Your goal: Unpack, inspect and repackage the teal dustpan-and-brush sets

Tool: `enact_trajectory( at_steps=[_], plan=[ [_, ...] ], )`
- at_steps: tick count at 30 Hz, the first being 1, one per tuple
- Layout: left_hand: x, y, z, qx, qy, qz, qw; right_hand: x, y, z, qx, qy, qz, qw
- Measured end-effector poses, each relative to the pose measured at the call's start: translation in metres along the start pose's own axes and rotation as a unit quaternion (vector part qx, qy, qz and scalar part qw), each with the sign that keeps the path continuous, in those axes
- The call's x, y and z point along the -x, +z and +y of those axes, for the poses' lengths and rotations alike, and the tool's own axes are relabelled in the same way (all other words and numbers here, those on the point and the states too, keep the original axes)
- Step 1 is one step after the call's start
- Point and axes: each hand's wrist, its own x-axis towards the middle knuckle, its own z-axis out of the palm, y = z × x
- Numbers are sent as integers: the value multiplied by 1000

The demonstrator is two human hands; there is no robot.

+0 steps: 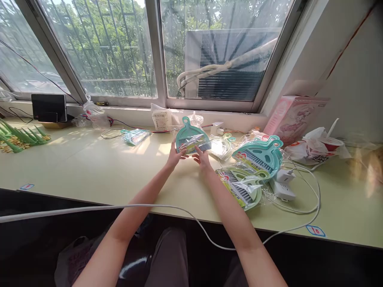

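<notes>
A teal dustpan and brush set (193,137) in clear plastic wrap is held up over the table between my two hands, its looped handle pointing away from me. My left hand (175,156) grips its lower left edge. My right hand (202,156) has its thumb on the lower right of the wrapped front. To the right of my right hand lie more wrapped sets: a green dustpan and brush set (242,185) in front and teal ones (260,155) behind it. Another pale wrapped bundle (221,146) sits just beyond my right hand.
Far left on the table (89,167) lie a flat teal packet (136,136), green plastic stems (24,137) and a tablet (49,107). At right are a white power adapter (283,189), a pink box (296,117) and a takeaway bag (311,149). A white cable (167,206) crosses before my arms.
</notes>
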Motion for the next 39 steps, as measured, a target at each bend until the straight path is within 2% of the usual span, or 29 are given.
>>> enact_trajectory(
  at_steps=[4,8,11,14,18,20,23,27,30,33,37,39],
  plan=[
    [-1,2,-2,-17,7,8,1000,1,0,0,-34,29,39,998],
    [-2,7,-7,-33,3,50,998,4,4,-2,-85,50,17,995],
    [-2,7,-4,-44,5,47,998,7,7,-3,-139,73,20,987],
    [1,7,1,-50,-15,2,999,7,6,-4,-168,66,51,982],
    [8,11,0,-74,-91,-80,990,2,-2,-5,-153,66,91,982],
    [10,13,-3,-67,-120,-90,986,-1,-5,-4,-127,68,97,985],
    [11,13,-8,-25,-124,-111,986,-4,-6,-1,-114,63,113,985],
    [7,2,-6,-18,-145,-204,968,-9,-8,0,-121,60,145,980],
    [0,-10,-3,-41,-146,-241,959,-10,-8,-4,-105,48,117,986],
    [-9,-16,-4,-51,-135,-201,969,-6,-6,-5,-107,44,100,988],
    [-15,-14,-10,-20,-123,-75,989,2,0,-2,-113,51,81,989],
    [-13,-12,-11,23,-89,-47,995,3,1,-1,-87,54,55,993]
  ],
)
